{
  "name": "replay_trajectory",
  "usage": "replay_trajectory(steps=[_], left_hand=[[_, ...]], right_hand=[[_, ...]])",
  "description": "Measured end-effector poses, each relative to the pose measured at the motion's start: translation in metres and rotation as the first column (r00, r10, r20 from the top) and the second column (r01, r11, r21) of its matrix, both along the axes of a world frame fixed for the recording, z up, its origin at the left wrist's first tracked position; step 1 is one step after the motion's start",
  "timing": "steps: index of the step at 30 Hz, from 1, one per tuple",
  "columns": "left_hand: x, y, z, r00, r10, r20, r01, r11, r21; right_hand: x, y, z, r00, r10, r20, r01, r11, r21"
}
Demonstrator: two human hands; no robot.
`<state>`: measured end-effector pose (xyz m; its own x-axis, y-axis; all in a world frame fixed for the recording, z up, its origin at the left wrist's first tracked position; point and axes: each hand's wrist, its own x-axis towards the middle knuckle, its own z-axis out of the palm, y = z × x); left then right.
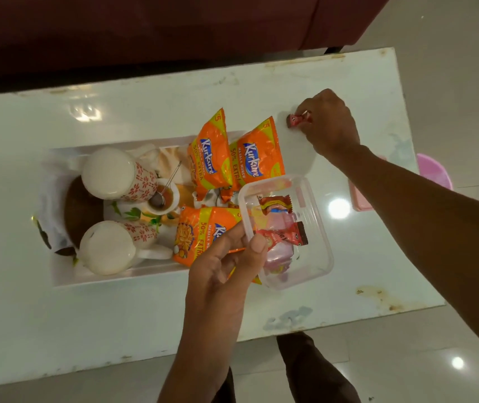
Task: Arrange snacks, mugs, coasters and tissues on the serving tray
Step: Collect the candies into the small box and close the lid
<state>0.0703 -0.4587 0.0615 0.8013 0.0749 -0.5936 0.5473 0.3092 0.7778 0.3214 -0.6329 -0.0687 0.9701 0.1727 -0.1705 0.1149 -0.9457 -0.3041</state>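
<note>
A white serving tray [66, 274] lies on the white table. It holds two white mugs with red flower print [113, 173] [110, 247], brown coasters [82, 210], white tissues [50, 205] and three orange Kurkure snack packets [210, 158]. My left hand [226, 257] grips the rim of a clear plastic box [316, 245] at the tray's right end; several wrapped candies [276, 205] lie inside it. My right hand [328, 123] is further back on the table, fingers pinched on a small red wrapped candy [297, 120].
A small white cup with a strainer [164, 196] stands between the mugs. A dark red sofa [145, 30] runs behind the table. A pink tub [435, 170] and pink lid [360, 196] sit beyond the table's right edge. My legs [305, 370] are by the front edge.
</note>
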Motion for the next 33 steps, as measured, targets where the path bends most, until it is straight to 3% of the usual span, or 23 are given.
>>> replay_trajectory(steps=[2, 7, 9, 11, 13, 17, 23, 26, 29, 31, 33], left_hand=[[-0.001, 0.004, -0.003, 1.000, 0.001, 0.000, -0.001, 1.000, 0.005], [-0.001, 0.011, -0.003, 1.000, -0.003, 0.005, 0.003, 1.000, 0.020], [-0.001, 0.012, -0.003, 1.000, 0.007, -0.003, -0.007, 1.000, 0.026], [-0.002, 0.011, -0.002, 1.000, 0.000, 0.000, 0.000, 0.999, 0.034], [-0.004, 0.007, 0.000, 1.000, -0.021, 0.013, 0.021, 0.999, 0.045], [-0.010, -0.002, 0.005, 0.995, -0.087, 0.042, 0.084, 0.994, 0.074], [-0.020, -0.022, 0.009, 0.992, -0.117, 0.044, 0.111, 0.987, 0.117], [-0.020, -0.034, 0.007, 0.992, -0.123, 0.027, 0.119, 0.986, 0.113], [-0.019, -0.046, 0.004, 0.991, -0.134, 0.023, 0.132, 0.987, 0.096], [-0.018, -0.054, 0.001, 0.993, -0.119, 0.023, 0.117, 0.990, 0.076], [-0.018, -0.060, -0.002, 0.995, -0.094, 0.025, 0.093, 0.995, 0.048]], right_hand=[[-0.007, 0.001, 0.003, 0.998, -0.067, 0.001, 0.067, 0.997, 0.037], [-0.052, -0.003, 0.075, 0.962, -0.260, 0.082, 0.198, 0.873, 0.447], [-0.084, -0.006, 0.120, 0.966, -0.252, 0.064, 0.185, 0.838, 0.514], [-0.119, -0.006, 0.159, 0.992, -0.123, -0.032, 0.119, 0.816, 0.566], [-0.148, -0.003, 0.184, 0.992, 0.077, -0.101, -0.007, 0.831, 0.556], [-0.182, 0.000, 0.197, 0.904, 0.407, -0.131, -0.348, 0.878, 0.328], [-0.194, -0.011, 0.190, 0.851, 0.495, -0.175, -0.462, 0.865, 0.196], [-0.199, -0.021, 0.193, 0.859, 0.471, -0.202, -0.429, 0.876, 0.221], [-0.196, -0.045, 0.201, 0.917, 0.374, -0.140, -0.307, 0.884, 0.352], [-0.191, -0.067, 0.201, 0.971, 0.240, -0.026, -0.213, 0.904, 0.371], [-0.184, -0.086, 0.188, 1.000, -0.016, 0.021, 0.006, 0.920, 0.392]])
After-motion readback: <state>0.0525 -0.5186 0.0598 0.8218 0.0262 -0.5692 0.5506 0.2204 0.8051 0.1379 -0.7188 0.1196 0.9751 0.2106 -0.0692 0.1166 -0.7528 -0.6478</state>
